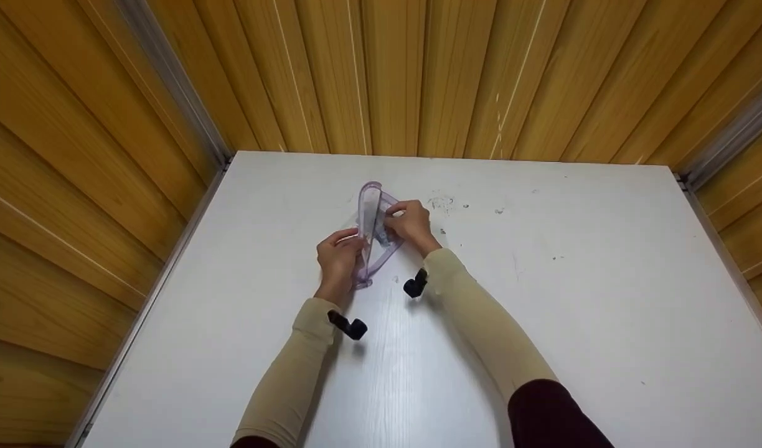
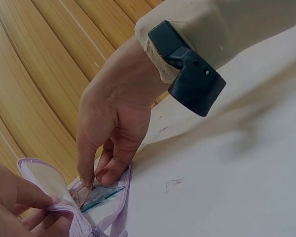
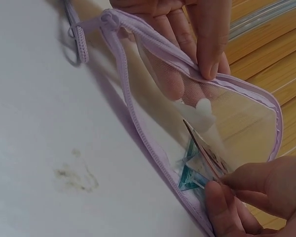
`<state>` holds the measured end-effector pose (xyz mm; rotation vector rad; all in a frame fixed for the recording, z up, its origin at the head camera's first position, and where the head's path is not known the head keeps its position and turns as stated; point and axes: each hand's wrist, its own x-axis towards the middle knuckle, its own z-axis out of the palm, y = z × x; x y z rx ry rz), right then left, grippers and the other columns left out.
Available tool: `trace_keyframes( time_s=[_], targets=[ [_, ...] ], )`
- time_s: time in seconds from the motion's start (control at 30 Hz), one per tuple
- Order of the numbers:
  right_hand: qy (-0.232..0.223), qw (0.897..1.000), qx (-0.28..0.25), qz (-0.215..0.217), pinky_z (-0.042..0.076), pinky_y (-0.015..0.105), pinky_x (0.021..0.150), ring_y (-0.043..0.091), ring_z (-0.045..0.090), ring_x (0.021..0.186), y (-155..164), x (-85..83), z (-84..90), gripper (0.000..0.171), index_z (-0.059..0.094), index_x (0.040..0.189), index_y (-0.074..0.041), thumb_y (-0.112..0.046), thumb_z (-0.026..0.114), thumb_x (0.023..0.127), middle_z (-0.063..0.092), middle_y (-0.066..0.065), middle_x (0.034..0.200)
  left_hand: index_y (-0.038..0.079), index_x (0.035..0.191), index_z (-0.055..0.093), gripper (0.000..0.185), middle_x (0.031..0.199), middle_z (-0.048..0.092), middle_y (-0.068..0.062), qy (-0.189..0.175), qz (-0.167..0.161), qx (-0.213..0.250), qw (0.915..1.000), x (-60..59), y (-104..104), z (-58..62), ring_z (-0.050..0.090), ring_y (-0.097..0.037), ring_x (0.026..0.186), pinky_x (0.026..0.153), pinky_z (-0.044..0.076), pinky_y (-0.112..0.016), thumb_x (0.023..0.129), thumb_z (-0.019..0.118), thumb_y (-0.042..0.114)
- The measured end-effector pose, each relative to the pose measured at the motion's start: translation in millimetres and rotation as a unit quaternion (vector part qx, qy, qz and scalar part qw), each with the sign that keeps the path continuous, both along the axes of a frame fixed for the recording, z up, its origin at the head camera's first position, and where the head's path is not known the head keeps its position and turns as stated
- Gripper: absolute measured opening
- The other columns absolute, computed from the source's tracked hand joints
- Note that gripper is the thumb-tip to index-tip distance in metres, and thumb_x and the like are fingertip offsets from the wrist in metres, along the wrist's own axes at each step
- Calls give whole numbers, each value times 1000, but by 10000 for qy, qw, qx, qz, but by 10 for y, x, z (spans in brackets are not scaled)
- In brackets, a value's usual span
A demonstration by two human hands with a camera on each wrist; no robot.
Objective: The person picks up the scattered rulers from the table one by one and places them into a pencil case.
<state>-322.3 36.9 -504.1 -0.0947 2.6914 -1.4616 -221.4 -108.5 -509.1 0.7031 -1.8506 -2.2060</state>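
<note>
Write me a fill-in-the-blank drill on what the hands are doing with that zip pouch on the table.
1. The see-through mesh pouch has a zipper and trim coloured ____.
2. The left hand holds the pouch mouth ____.
3. The right hand pinches a small card ____ the pouch.
4. The pouch rests on a white ____.

Missing words: lilac (light purple); open; inside; table

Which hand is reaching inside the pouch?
The right hand: its fingertips pinch a card inside the open pouch. The left hand only holds the pouch's upper edge open.
</note>
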Motion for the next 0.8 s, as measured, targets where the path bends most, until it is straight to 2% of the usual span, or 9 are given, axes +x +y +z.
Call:
trace_keyframes(
  time_s=[0.2, 0.37, 0.63, 0.8],
  targets=[
    [-17, 10000, -19, -47, 50, 28, 68, 16, 64, 76, -28, 9, 12, 16, 80, 100, -6, -10, 78, 85, 76, 11, 96, 4, 109, 76, 24, 97, 77, -13, -27, 16, -76, 10000, 0, -9, 2, 67, -21, 77, 58, 50, -26, 86, 73, -2],
    [-164, 9997, -150, -77, 50, 26, 64, 15, 65, 73, -13, -4, -7, 20, 79, 103, -5, -10, 77, 84, 76, 11, 93, 4, 109, 76, 23, 97, 77, -14, -109, 5, -124, 9999, -7, -6, 0, 67, -21, 78, 59, 50, -26, 87, 71, -3],
    [-140, 9978, -641, 9, 49, 25, 60, 14, 64, 69, 51, -20, -23, 29, 75, 113, -4, -11, 77, 85, 74, 9, 88, 5, 109, 76, 21, 98, 76, -14, -135, -15, -134, 9998, -14, -7, 0, 68, -21, 81, 64, 53, -28, 89, 71, -1],
    [-195, 9941, -1063, 117, 57, 31, 60, 24, 71, 74, 108, -31, 12, 37, 70, 124, -5, -13, 76, 88, 71, 9, 89, 5, 108, 76, 21, 97, 76, -13, -115, 30, -110, 9999, -26, -2, -4, 67, -19, 79, 64, 53, -27, 88, 72, -1]
  ],
)
